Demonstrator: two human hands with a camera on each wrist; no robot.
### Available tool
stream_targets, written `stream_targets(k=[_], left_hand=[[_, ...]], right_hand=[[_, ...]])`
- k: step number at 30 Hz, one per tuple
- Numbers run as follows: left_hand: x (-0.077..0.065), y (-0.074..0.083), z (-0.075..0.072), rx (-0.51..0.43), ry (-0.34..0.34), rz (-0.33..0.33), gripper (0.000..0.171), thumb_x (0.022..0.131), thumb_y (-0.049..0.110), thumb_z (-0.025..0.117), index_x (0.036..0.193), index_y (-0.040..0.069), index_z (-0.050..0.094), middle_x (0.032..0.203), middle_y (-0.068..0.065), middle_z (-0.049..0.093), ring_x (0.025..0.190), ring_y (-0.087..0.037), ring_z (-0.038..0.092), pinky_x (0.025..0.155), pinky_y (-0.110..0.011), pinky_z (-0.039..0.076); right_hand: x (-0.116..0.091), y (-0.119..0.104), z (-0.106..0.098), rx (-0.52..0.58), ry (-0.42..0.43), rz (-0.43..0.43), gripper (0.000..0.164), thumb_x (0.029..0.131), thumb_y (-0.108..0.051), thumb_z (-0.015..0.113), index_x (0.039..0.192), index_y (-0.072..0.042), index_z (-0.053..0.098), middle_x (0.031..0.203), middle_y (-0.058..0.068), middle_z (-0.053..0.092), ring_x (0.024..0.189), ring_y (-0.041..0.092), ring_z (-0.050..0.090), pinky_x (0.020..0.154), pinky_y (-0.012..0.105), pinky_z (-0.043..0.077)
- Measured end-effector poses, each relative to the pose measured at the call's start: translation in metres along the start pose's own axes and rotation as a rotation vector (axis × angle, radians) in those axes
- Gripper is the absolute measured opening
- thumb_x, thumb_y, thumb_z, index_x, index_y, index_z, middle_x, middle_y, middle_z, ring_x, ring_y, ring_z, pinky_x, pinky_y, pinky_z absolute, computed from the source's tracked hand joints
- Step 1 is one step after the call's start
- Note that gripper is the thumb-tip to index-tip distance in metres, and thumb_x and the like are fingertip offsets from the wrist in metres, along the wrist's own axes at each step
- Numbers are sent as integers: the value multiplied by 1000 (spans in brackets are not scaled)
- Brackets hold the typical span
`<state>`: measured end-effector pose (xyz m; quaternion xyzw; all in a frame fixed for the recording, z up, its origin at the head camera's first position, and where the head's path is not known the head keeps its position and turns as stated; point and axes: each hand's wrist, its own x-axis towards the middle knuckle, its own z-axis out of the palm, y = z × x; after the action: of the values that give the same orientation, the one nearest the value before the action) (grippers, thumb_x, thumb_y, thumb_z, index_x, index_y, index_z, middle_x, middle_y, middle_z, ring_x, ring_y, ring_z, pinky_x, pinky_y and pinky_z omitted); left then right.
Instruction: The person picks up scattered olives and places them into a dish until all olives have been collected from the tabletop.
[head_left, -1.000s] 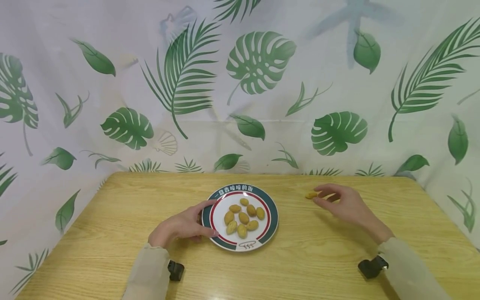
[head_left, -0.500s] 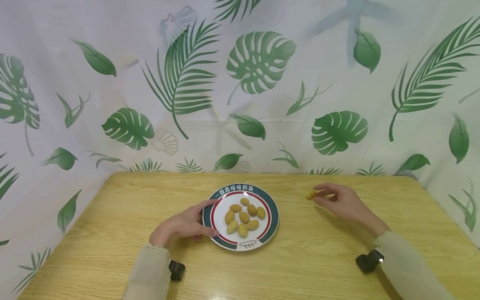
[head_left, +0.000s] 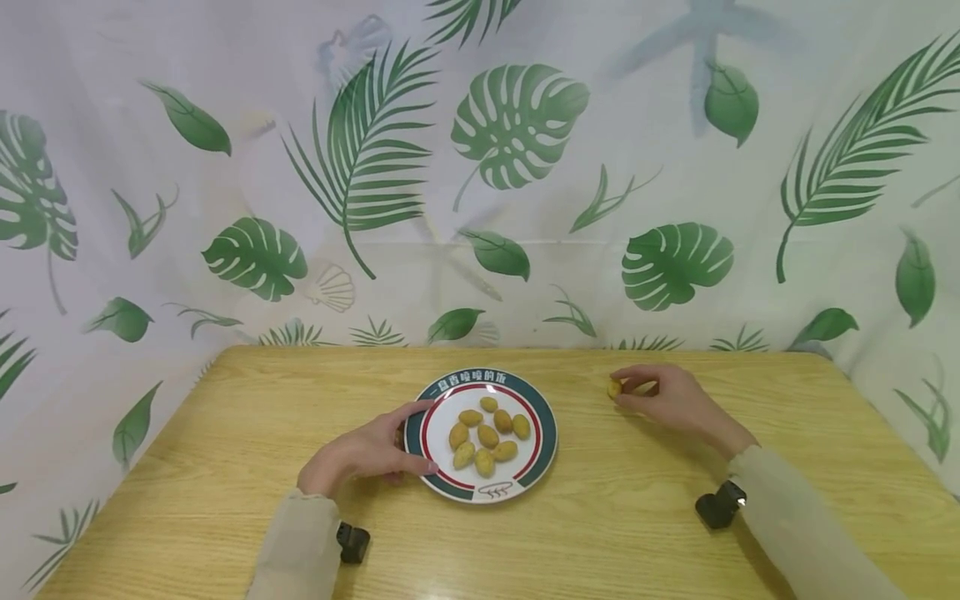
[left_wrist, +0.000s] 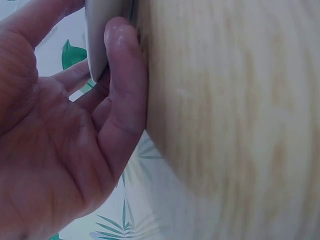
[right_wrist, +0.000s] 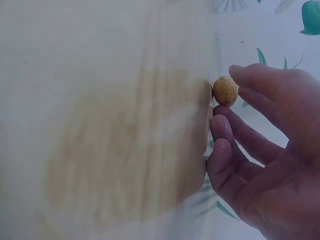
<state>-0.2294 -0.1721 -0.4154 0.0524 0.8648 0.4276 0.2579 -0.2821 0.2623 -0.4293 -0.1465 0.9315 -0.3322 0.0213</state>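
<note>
A round plate (head_left: 546,437) with a dark green rim and a red ring stands in the middle of the table, bearing several small yellow oval fruits (head_left: 487,436). My left hand (head_left: 375,446) grips its left edge, thumb and one finger over the rim. In the left wrist view, other fingers of the left hand (left_wrist: 70,130) curl beneath the plate's edge (left_wrist: 100,40). To the right of the plate, my right hand (head_left: 667,398) pinches a single yellow oval fruit (head_left: 614,388) at the tabletop. The right wrist view shows this wrinkled fruit (right_wrist: 225,91) by the thumb and fingertips.
The wooden table (head_left: 600,533) reaches back to a white curtain (head_left: 570,192) printed with green leaves. Black wrist cameras (head_left: 720,505) sit at both sleeves.
My right hand has shifted slightly left, its fingers closing around the lone fruit, which moved a little left. The left hand and the plate have stayed in place.
</note>
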Motion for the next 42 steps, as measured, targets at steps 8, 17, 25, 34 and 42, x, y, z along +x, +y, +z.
stream_targets(k=[8, 17, 25, 34, 42], left_hand=[[2, -1, 0, -22, -4, -3, 94, 82, 22, 87, 159, 28, 34, 139, -14, 51, 81, -22, 60, 67, -29, 52], [0, -2, 1, -16, -7, -10, 94, 82, 23, 87, 159, 28, 33, 138, -13, 51, 81, -22, 60, 68, -30, 52], [1, -4, 1, -26, -1, -16, 95, 81, 22, 87, 159, 30, 34, 136, -13, 52, 79, -23, 60, 67, -30, 53], [1, -2, 0, -25, 4, -27, 95, 80, 23, 88, 159, 30, 35, 140, -13, 50, 83, -23, 61, 68, -30, 54], [0, 1, -2, -13, -4, -12, 94, 82, 24, 87, 159, 28, 34, 139, -15, 50, 84, -23, 60, 69, -30, 54]], right_hand=[[8, -1, 1, -21, -12, 19, 38, 91, -25, 75, 125, -9, 73, 106, 10, 74, 92, 19, 71, 80, 33, 55], [9, 0, 5, -32, -15, -7, 25, 90, -21, 76, 113, -11, 76, 104, 11, 74, 92, 20, 69, 77, 32, 54], [6, -4, 6, -21, 1, 7, 24, 90, -20, 76, 112, -11, 76, 104, 10, 74, 90, 18, 68, 79, 32, 54], [3, -20, 9, -1, 54, -60, 23, 92, -23, 77, 112, -12, 76, 100, 6, 75, 86, 14, 68, 76, 26, 54], [3, -41, 17, 66, 63, -134, 22, 91, -17, 77, 111, -10, 77, 101, 6, 76, 87, 17, 69, 75, 24, 55]])
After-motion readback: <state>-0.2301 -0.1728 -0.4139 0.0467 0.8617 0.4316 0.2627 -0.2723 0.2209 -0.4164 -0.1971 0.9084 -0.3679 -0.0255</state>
